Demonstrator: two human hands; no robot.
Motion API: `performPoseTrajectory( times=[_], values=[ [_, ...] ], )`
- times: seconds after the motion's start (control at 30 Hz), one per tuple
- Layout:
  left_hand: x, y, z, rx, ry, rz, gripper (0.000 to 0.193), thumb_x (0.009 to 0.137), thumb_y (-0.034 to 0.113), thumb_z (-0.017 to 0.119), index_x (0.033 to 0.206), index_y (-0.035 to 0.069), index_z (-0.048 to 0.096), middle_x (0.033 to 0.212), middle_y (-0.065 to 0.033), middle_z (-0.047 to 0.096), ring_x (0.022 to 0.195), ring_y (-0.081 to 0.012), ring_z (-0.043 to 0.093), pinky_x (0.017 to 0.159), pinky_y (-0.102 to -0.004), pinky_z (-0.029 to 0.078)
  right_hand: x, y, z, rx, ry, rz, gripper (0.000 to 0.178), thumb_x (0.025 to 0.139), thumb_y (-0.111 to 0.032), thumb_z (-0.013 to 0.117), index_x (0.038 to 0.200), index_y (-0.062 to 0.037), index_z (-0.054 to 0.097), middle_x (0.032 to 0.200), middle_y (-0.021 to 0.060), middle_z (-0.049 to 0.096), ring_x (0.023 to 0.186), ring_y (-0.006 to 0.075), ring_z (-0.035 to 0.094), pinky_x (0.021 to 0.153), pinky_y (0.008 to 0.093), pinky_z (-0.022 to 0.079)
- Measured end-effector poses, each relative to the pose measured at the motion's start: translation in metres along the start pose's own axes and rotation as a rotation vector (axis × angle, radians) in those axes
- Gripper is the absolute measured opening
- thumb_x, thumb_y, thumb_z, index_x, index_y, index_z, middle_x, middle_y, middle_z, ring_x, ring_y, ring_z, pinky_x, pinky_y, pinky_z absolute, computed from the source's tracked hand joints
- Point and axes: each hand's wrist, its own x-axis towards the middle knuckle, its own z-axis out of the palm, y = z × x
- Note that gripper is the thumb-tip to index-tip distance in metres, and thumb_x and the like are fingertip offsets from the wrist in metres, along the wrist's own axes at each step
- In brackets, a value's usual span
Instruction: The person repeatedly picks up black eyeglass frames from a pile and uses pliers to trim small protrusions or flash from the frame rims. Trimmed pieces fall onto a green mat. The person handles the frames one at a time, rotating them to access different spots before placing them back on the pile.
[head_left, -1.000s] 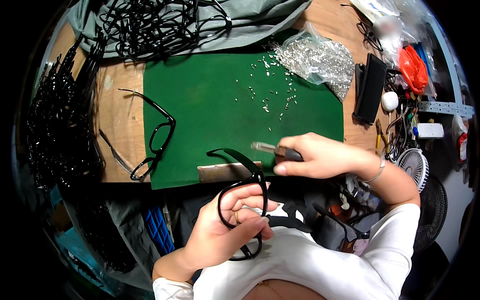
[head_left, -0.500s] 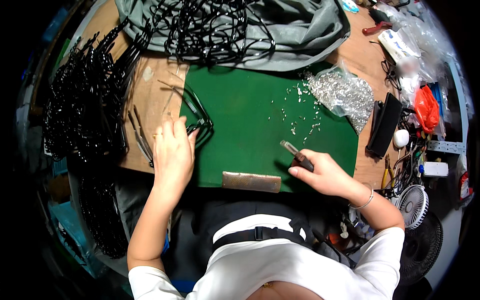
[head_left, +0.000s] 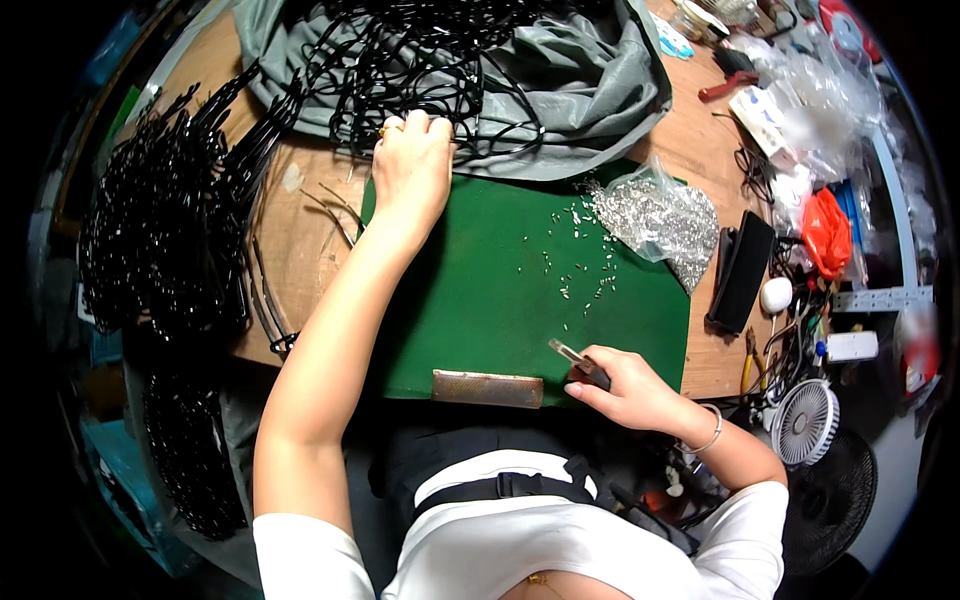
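My left hand (head_left: 412, 175) reaches to the near side of a tangled pile of shiny black cords (head_left: 415, 65). Its fingers curl in among the cords, and the fingertips are hidden. The pile lies on a crumpled grey cloth (head_left: 600, 95). Near the front edge of the green mat (head_left: 470, 290), my right hand (head_left: 632, 388) is closed round a small hand tool (head_left: 574, 356) with a narrow metal tip and a dark handle. Small silver pieces (head_left: 565, 292) are scattered on the mat, beside a clear bag (head_left: 660, 220) full of them.
A rough rectangular metal plate (head_left: 487, 389) sits at the mat's front edge. Bundles of black cords (head_left: 160, 220) hang over the table's left side. To the right are a black case (head_left: 742, 272), yellow-handled pliers (head_left: 749, 360), an orange-red bag (head_left: 827, 234) and a white fan (head_left: 805, 420).
My left hand has moved away from the black cord piece at the mat's left edge, up to the cord pile. My right hand stays near the front edge with the tool. The view has shifted slightly.
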Motion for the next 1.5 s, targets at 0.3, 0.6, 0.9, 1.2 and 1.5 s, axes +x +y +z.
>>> performPoseTrajectory(
  times=[0.3,0.6,0.9,1.2,1.5],
  values=[
    [-0.015,0.081,-0.125,-1.532,-0.403,-0.566,0.021,0.091,0.024,0.041,0.088,0.003,0.046,0.08,-0.0119,0.059,0.061,-0.0144,0.057,0.054,-0.0199,0.042,0.004,0.017,-0.003,-0.615,0.326,-0.144,0.042,0.069,-0.007,0.06,0.107,0.0012,0.047,0.101,0.0128,0.048,0.08,0.0279,0.054,0.07,0.0357,0.043],
    [-0.122,0.09,-0.156,-1.682,-0.503,-0.724,0.055,0.074,-0.01,0.056,0.113,0.002,0.019,0.106,-0.0242,0.052,0.064,-0.0094,0.054,0.065,-0.0189,0.045,0.016,0.019,-0.021,-0.39,0.367,-0.157,0.02,0.066,-0.001,0.058,0.084,-0.0011,0.05,0.076,0.0135,0.052,0.073,0.0317,0.053,0.065,0.0394,0.044],
    [-0.142,0.087,-0.147,-1.752,-0.437,-0.46,0.1,0.06,-0.015,0.066,0.133,0.008,0.002,0.106,-0.0231,0.05,0.064,-0.0088,0.054,0.064,-0.0212,0.044,0.038,0.031,-0.021,-0.459,0.228,-0.151,0.015,0.067,-0.003,0.059,0.08,-0.0006,0.05,0.073,0.0148,0.052,0.072,0.0322,0.054,0.064,0.0404,0.044],
    [-0.133,0.108,-0.132,-1.514,-0.384,-0.393,0.09,0.067,-0.014,0.061,0.132,0.005,0.001,0.121,-0.0224,0.041,0.081,-0.0136,0.055,0.073,-0.0229,0.046,0.014,-0.006,-0.019,-0.007,0.267,-0.052,0.012,0.072,-0.007,0.061,0.078,0.0004,0.053,0.074,0.0129,0.055,0.068,0.0256,0.056,0.062,0.0329,0.044],
    [-0.134,0.14,-0.116,-1.255,-0.165,-0.431,0.088,0.069,-0.011,0.06,0.132,0.007,0.002,0.123,-0.0178,0.04,0.094,-0.0155,0.051,0.079,-0.0244,0.047,-0.006,-0.035,0.01,0.683,0.298,-0.132,0.015,0.08,-0.011,0.061,0.083,-0.0002,0.052,0.075,0.0025,0.052,0.069,0.0082,0.049,0.061,0.0226,0.041]
  ],
)
